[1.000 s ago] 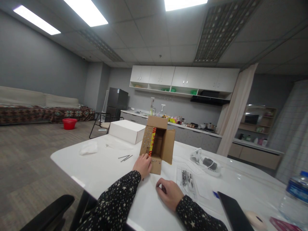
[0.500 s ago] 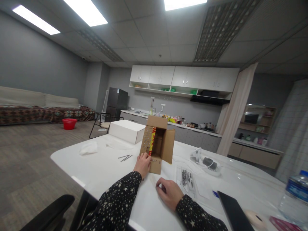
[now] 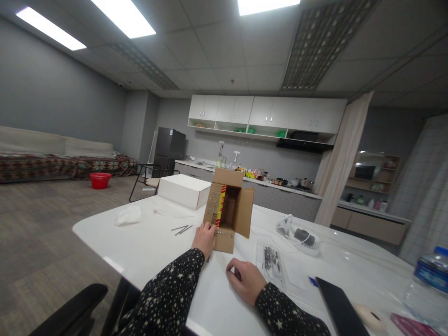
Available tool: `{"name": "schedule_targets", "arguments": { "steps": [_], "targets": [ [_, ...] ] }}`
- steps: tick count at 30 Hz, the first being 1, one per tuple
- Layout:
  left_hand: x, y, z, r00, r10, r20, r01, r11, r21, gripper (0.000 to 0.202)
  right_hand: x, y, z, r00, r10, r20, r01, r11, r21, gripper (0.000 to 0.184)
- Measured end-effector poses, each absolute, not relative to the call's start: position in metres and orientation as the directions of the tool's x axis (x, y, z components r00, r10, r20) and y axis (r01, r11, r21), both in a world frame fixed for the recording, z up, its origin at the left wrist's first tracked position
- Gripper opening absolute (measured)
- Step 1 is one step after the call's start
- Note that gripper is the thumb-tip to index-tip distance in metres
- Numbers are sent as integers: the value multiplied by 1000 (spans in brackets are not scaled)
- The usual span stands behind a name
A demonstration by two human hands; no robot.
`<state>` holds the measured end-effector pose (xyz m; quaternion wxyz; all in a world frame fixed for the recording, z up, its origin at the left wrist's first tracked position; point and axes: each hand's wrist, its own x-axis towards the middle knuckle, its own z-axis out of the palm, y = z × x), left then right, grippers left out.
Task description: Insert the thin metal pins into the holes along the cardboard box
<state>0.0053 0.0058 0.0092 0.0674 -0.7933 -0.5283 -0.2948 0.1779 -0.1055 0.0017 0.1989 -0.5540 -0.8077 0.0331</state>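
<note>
Cardboard box (image 3: pixel 229 210) touching left hand (image 3: pixel 204 238); right hand (image 3: pixel 246 281) apart, nearer

A matt brown cardboard box (image 3: pixel 229 216) stands on a glossy, smooth white table (image 3: pixel 150 242).

On my feed the left hand (image 3: pixel 204 239) creeps a touch leftward at the lower corner of the cardboard box (image 3: pixel 229 212), its fingers (image 3: pixel 211 227) settling nearer the bottom flap's edge, and the whole view drifts slightly.
</note>
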Motion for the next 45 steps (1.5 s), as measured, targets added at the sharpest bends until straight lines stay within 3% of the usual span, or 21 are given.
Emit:
{"name": "schedule_targets", "arguments": {
  "steps": [18,24,32,45],
  "targets": [
    [-2,0,10,250,803,542,886,-416,208,20,178,-106,2,-309,909,279,885,383,-266,18],
    [-1,0,10,247,748,615,848,-475,237,21,178,-106,3,-307,908,284,885,382,-267,18],
    [0,2,5,311,605,733,728,-648,225,25,178,-107,3,-309,910,277,888,380,-258,18],
    [4,-6,2,533,570,625,645,-752,135,17,180,-103,-1,-321,901,291,882,397,-255,16]
  ]
}}
